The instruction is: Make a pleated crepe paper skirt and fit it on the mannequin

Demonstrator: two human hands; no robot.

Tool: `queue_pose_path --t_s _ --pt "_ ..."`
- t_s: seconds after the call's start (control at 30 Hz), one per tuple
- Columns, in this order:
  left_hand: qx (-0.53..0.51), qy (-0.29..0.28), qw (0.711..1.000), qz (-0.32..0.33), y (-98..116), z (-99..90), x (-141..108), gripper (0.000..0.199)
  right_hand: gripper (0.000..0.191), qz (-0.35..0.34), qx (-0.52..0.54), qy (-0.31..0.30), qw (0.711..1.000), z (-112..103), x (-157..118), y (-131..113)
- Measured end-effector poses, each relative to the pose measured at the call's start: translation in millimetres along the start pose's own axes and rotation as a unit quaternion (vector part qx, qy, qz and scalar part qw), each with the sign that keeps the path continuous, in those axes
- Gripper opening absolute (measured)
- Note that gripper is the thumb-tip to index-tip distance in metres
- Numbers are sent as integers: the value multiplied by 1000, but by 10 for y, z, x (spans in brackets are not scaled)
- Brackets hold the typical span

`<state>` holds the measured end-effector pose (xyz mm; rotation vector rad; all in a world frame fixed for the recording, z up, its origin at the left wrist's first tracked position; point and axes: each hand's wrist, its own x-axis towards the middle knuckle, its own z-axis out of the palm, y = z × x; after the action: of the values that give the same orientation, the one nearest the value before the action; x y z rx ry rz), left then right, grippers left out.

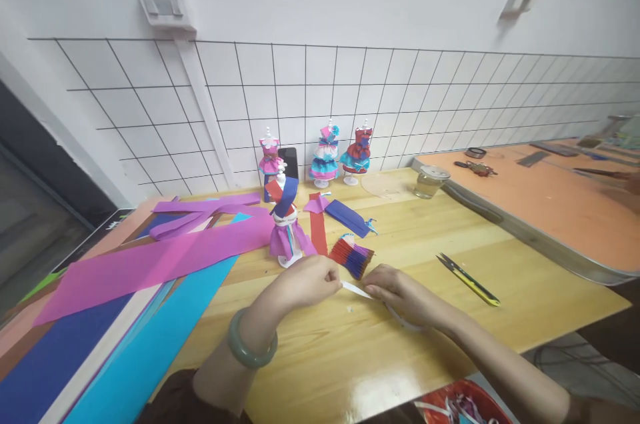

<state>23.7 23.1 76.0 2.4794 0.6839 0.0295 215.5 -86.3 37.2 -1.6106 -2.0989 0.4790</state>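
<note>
Between my two hands runs a narrow white strip [356,289], pinched at both ends just above the wooden table. My left hand [311,279], with a green bangle at the wrist, is closed on its left end. Fingers of my right hand [400,291] close on the other end, and the strip's tail curls out below that palm. Just beyond lies a pleated red, blue and pink piece [353,255]. A small dress form [286,224] in a blue, red and purple outfit stands past my left hand.
Long coloured strips [165,264] cover the table's left side. Yellow-handled thread snips [469,280] lie to the right. Three dressed mini forms [325,161], a phone [289,163] and a glass jar [431,182] stand at the back. An orange tabletop [540,211] adjoins; a red bin [463,404] sits below.
</note>
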Motion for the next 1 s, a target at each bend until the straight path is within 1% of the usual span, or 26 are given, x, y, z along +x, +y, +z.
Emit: queue_pose_path --t_s 0.07,0.13,0.3,0.4,0.57,0.7,0.77,0.87,1.0 --pt "1 -1 1000 1 2 -11 -7 22 32 17 63 -32 997 22 52 -13" --pt "-4 1 1000 -1 3 -31 -17 21 34 36 103 -54 993 47 81 22" --pt "-11 23 999 -27 3 -88 -44 22 37 45 109 -81 990 82 73 175" --pt "-6 26 999 -28 -14 -96 -51 24 37 36 107 -84 990 77 38 201" --pt "-6 31 999 -13 -21 -88 -56 25 33 17 103 -71 992 57 10 166" --pt "-8 51 999 -4 -14 -85 -64 25 34 10 113 -91 989 58 22 156" --pt "-11 60 998 -2 -23 -87 -72 24 34 20 129 -97 987 67 27 161" --pt "-15 71 997 2 -39 -106 -94 23 32 53 170 -95 979 82 33 163" --pt "-12 90 996 -4 -37 -191 -144 23 29 87 253 -100 958 80 63 130"
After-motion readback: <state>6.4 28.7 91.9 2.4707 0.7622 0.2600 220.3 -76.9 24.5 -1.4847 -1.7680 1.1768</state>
